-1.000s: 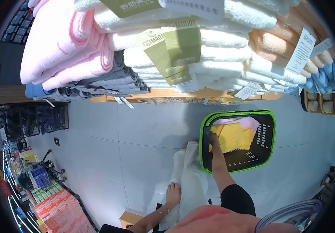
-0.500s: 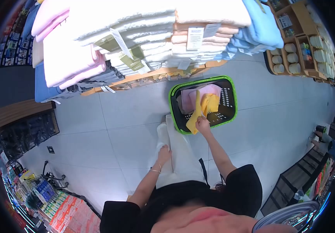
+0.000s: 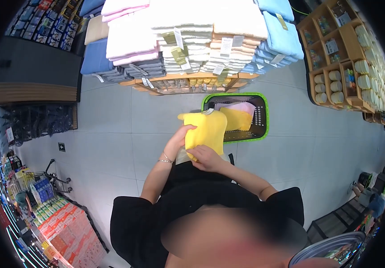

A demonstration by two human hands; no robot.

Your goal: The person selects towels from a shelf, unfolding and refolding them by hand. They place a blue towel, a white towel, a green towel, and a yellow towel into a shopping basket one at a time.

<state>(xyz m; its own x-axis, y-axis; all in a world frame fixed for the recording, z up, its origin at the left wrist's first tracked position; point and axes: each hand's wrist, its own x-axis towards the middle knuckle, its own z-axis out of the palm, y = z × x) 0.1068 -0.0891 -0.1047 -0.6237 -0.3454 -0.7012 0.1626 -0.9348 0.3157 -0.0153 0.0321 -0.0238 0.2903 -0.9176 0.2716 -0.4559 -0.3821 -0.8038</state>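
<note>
In front of my body I hold up a yellow towel [image 3: 206, 127] with a white tag at its top. My left hand [image 3: 181, 136] grips its left edge, thumb on the front and fingers partly hidden behind. Bent fingers of my right hand [image 3: 206, 159] hold the towel's lower edge. Just beyond, on the floor, stands a black shopping basket with a green rim [image 3: 267, 117]. Inside it lie a second yellow cloth [image 3: 239, 119] and a pink cloth [image 3: 246, 107]. The held towel hides the basket's left side.
Ahead is a wooden display stand [image 3: 241, 82] stacked with folded towels [image 3: 183, 33] in several colours. Shelves with rolled goods [image 3: 334, 85] stand at the right. A trolley [image 3: 58, 176] and stacked red-and-white boxes [image 3: 69, 230] are at the lower left, a person [image 3: 374, 201] at the far right.
I have straightened up. A yellow towel has come out of the basket to my front, and my left hand has left my trouser leg and now holds it too.
</note>
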